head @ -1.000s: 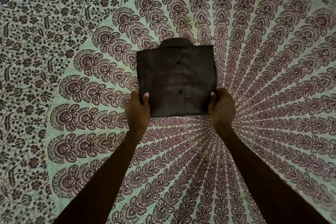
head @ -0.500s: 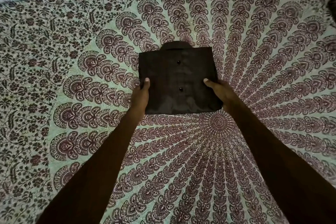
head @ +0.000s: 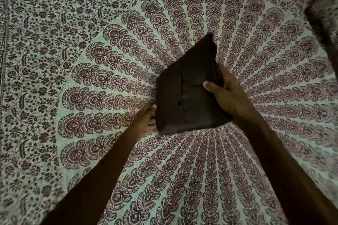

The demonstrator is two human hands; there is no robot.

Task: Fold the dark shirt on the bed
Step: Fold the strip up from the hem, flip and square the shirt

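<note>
My right hand (head: 230,97) grips folded dark shirt (head: 188,97), thumb on top; left hand (head: 146,120) fingers tucked beneath its edge; patterned bedspread (head: 91,78) all around, nothing blocking.

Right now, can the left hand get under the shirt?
Probably yes. The right hand tilts the shirt up off the bedspread, and the left hand already sits at its lower left edge.

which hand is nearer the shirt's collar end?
Right. The right hand grips the folded dark shirt along its right edge, thumb on top, about midway up. The left hand is at the bottom-left corner, farthest from the collar end.
</note>
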